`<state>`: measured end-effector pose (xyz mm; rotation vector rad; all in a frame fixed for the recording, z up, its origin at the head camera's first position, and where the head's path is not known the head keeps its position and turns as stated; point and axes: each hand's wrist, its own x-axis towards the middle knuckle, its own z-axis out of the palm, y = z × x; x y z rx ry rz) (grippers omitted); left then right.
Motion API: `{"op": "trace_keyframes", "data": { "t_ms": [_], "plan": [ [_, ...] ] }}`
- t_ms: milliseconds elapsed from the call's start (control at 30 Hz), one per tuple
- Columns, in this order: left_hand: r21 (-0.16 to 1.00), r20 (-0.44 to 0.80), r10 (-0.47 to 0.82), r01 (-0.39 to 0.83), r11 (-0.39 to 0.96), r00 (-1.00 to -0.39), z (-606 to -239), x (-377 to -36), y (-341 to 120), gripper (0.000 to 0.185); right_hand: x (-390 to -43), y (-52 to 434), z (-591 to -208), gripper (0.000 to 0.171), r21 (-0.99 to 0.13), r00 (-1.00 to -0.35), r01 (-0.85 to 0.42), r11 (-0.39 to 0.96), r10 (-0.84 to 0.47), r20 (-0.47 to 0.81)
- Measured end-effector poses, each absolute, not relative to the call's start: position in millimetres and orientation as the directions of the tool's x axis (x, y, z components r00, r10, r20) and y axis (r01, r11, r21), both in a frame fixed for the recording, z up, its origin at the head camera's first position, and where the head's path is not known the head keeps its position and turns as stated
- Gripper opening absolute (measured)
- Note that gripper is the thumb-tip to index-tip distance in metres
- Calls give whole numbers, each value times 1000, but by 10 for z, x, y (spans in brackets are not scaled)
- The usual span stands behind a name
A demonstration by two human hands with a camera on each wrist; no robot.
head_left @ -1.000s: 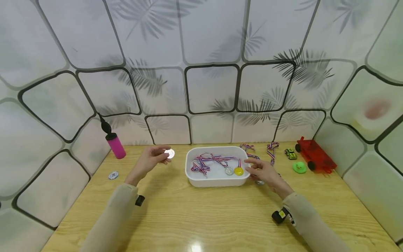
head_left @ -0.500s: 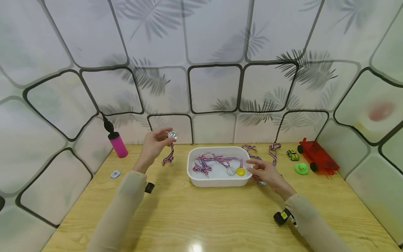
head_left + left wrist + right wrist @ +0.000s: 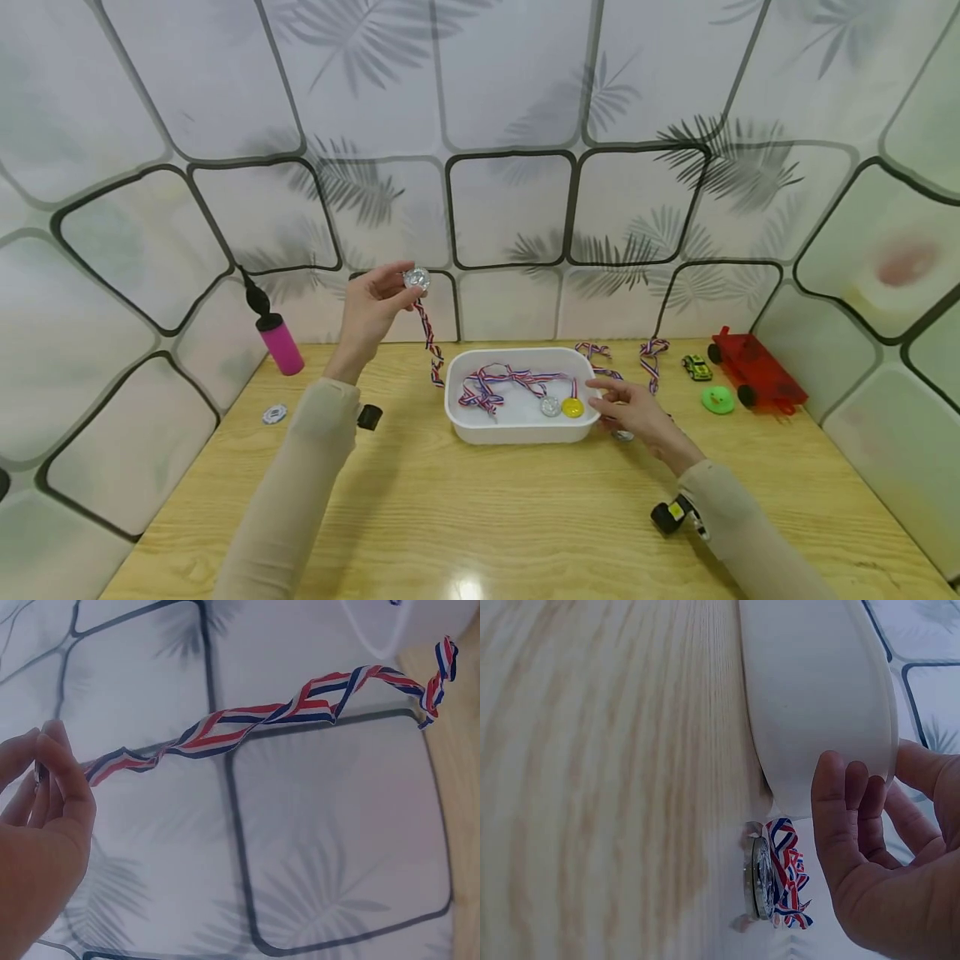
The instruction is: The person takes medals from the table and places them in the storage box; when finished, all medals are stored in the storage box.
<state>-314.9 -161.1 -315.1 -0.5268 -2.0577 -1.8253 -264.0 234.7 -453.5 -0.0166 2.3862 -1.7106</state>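
Held medal: silver medal [image 3: 417,279], in the air above the counter [image 3: 465,500], left of the white tray [image 3: 517,435] and higher than its rim.
Trailing part: striped ribbon [image 3: 427,327] hangs twisted, lower end just beside the tray's left end; contact can't be told.
Carrying it well: light, sure pinch on the medal's edge; it's probably slick. Go slow, ribbon will likely swing. Should you cross the rim, lift so the ribbon clears; should you lower, ribbon first, medal after, away from the loose ribbons [image 3: 483,402], which could tangle.
Crowded end: second silver medal [image 3: 551,407] and gold medal [image 3: 572,407] inside, toward the tray's right; avoid knocking them.
Left hand [image 3: 372,302]: raised, your thumb and fingertips pinching the medal, left forearm [image 3: 292,483] angled up and forward.
Right hand [image 3: 637,417]: low, your fingers and thumb curled on the tray's right end; looks like steadying, firmness unclear.
Under right hand: outside medal [image 3: 761,877], ribbon bunched beside it, near the tray wall.
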Motion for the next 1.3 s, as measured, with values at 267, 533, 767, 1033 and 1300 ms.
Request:
{"op": "trace_keyframes", "data": {
  "t_ms": [267, 533, 767, 1033, 1300],
  "plan": [
    [854, 518, 54, 520, 22, -853, -2849, -3055, -1469, 39, -2634, 2319, -4515, 47, -941, -980, 104, 322, -128, -152],
    [837, 547, 114, 544, -63, -829, -2700, -2954, -1311, 39, -2661, 2327, -4489, 46, -944, -981, 103, 313, -126, -148],
    [868, 489, 217, 496, -24, -845, -2916, -2848, -1296, 40, -2651, 2330, -4509, 48, -947, -980, 118, 299, -117, -159],
    [911, 363, 247, 398, 108, -898, -3247, -2869, -1270, 39, -2653, 2343, -4509, 48, -947, -983, 105, 304, -112, -145],
    [933, 286, 208, 321, 162, -935, -3547, -3099, -1140, 38, -2642, 2329, -4508, 48, -950, -981, 115, 289, -114, -154]
  ]
}}
